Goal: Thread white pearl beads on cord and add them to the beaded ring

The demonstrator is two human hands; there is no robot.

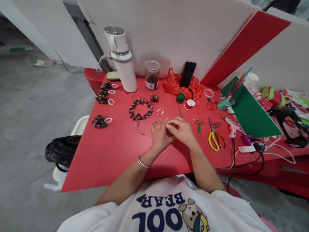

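Note:
My left hand [159, 134] and my right hand [181, 130] meet above the red table [116, 154]. My right thumb and fingers are pinched together, and the left fingers curve in beside them. What they grip is too small and hidden to name. Dark green yarn runs from a green yarn ball [181, 97] down to my right hand. Left of the hands lies a braided multicoloured yarn ring [141, 109], its loose tail reaching toward my left hand. A small loop of white beads [160, 112] rests just beyond my fingers.
Yarn bundles with white bead loops [99, 121] lie at left. At the back stand a white flask [125, 71], a clear jar [152, 75] and a phone [188, 74]. At right lie yellow-handled pliers [213, 139], green-handled thread snips [199, 127], a pink glue gun [232, 128] and cables.

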